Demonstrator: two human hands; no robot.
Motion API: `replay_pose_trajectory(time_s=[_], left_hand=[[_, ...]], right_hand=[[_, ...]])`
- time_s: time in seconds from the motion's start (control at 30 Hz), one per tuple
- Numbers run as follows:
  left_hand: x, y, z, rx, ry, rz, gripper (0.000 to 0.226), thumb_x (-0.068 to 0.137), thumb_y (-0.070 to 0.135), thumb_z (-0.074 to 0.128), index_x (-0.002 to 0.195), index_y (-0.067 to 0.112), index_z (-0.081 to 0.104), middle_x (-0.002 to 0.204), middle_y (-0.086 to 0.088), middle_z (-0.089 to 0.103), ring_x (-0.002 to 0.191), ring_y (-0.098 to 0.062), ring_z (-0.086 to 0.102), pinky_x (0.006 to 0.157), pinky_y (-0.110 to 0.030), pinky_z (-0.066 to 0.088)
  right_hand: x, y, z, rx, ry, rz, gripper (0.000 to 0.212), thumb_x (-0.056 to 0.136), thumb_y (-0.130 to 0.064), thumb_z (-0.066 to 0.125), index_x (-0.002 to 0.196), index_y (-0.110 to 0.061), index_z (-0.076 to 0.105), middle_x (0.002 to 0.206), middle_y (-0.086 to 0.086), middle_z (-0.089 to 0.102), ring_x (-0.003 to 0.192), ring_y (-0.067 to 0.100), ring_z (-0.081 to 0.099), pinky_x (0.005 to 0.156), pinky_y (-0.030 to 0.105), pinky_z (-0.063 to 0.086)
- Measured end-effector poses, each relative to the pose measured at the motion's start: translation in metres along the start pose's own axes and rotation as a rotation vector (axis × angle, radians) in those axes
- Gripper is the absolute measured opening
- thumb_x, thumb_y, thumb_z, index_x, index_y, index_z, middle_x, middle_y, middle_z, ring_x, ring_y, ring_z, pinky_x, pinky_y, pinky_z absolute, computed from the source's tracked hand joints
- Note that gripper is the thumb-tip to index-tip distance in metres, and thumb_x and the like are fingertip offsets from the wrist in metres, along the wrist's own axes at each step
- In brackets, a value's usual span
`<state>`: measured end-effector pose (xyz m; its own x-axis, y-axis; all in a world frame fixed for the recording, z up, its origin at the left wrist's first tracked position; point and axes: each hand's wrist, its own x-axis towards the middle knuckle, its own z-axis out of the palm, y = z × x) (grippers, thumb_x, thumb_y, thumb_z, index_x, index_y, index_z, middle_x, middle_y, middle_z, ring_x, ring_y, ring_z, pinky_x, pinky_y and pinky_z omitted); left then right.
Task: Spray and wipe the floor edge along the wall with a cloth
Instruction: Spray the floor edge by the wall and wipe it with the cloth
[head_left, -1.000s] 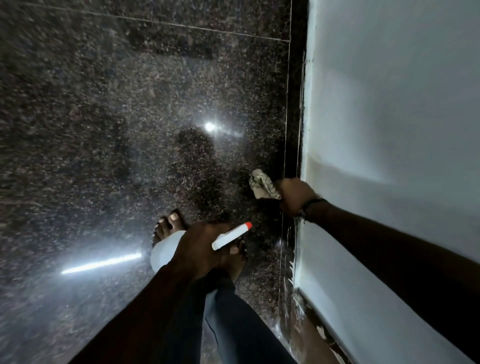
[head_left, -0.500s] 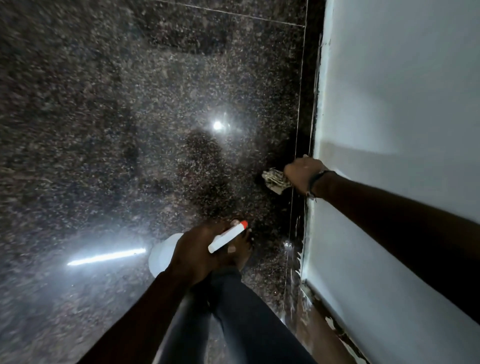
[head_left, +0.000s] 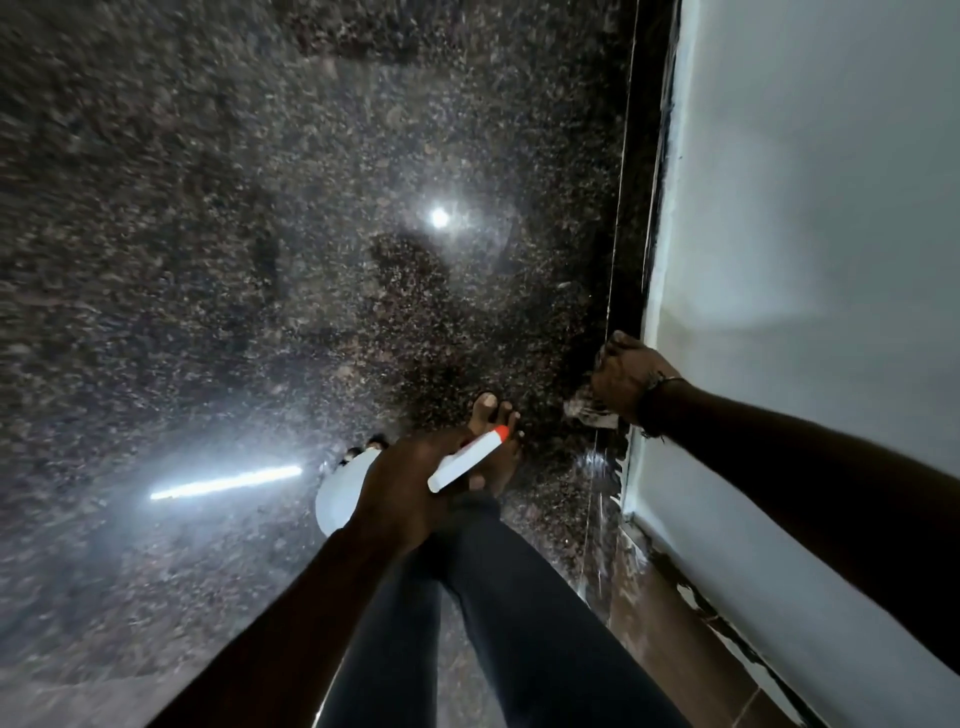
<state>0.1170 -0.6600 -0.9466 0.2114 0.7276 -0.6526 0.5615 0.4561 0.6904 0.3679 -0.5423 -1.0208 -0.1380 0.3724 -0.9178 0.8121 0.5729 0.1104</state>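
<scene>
My right hand is closed on a crumpled pale cloth and presses it onto the dark floor edge right beside the white wall. Only a bit of the cloth shows below the fist. My left hand grips a white spray bottle above the floor; its white nozzle with an orange tip points right and away from me, toward the wall. Wet streaks glint on the floor strip near the wall.
Polished dark speckled granite floor fills the left, with lamp reflections. My legs in dark trousers and bare feet in sandals stand close to the wall. A brown skirting strip runs along the wall base at lower right.
My right hand with the cloth slid along the wall edge, first away from me, then back toward my feet. The left hand kept hold of the bottle. My right foot stepped forward.
</scene>
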Motion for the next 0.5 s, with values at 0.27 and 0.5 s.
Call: replay_pose_trajectory(time_s=[0.27, 0.5], left_hand=[[-0.004, -0.003, -0.007, 0.025, -0.002, -0.002, 0.037, 0.072, 0.047, 0.057, 0.103, 0.03, 0.067, 0.087, 0.003, 0.073, 0.083, -0.01, 0.061, 0.059, -0.003, 0.037], [-0.005, -0.008, -0.009, 0.063, -0.029, 0.016, 0.041, 0.068, 0.053, 0.06, 0.1, 0.028, 0.067, 0.084, 0.004, 0.072, 0.079, -0.015, 0.063, 0.055, -0.011, 0.036]], right_hand=[[-0.019, -0.005, 0.007, -0.061, -0.049, -0.018, 0.038, 0.099, -0.023, 0.029, 0.118, -0.015, 0.061, 0.124, 0.008, 0.063, 0.128, 0.027, 0.049, 0.12, 0.041, 0.018], [-0.024, -0.004, -0.039, 0.4, 0.085, 0.06, 0.034, 0.079, -0.011, 0.064, 0.112, -0.002, 0.064, 0.113, 0.026, 0.066, 0.108, 0.041, 0.061, 0.088, 0.04, 0.05]])
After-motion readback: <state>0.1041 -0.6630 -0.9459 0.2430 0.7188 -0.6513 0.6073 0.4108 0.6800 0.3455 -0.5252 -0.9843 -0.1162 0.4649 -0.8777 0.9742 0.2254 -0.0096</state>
